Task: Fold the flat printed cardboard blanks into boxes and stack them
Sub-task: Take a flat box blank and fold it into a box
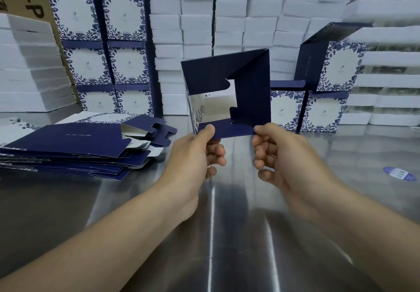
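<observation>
A half-folded navy box (pixel 227 92), its bottom flaps partly closed, is held up above the steel table (pixel 227 223). The left hand (pixel 195 153) and right hand (pixel 277 155) each pinch its lower edge. Flat blanks (pixel 75 146) lie stacked at left; finished boxes (pixel 102 48) are stacked behind.

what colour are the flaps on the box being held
Dark navy blue on the held box's flaps, seen in the head view.
</observation>
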`<state>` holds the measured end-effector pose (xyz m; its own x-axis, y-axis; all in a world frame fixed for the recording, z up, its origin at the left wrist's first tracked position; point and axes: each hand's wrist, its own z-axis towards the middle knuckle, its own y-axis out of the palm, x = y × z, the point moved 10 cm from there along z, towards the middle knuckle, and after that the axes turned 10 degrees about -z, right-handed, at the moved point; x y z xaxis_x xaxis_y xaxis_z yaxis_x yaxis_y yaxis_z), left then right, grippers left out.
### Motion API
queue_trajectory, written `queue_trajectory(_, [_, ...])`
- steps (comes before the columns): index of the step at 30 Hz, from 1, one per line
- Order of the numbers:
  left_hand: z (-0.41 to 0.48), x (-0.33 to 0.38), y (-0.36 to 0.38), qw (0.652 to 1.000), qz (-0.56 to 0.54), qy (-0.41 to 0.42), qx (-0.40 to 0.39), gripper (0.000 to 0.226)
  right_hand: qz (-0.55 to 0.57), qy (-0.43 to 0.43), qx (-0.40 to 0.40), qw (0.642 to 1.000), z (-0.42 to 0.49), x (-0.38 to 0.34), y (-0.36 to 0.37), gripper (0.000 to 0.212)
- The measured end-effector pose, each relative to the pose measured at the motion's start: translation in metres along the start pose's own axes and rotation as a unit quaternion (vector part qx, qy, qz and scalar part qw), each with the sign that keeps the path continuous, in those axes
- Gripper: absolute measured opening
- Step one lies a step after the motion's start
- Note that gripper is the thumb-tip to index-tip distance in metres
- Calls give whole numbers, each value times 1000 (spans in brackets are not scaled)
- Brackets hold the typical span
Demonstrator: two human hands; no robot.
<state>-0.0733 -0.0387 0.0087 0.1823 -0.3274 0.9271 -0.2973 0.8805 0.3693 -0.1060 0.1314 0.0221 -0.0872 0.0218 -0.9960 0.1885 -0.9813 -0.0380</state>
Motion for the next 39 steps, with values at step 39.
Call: queue_trajectory(39, [-9,3,22,994,61,36,-85,49,7,-22,-36,999,-3,-6,13,37])
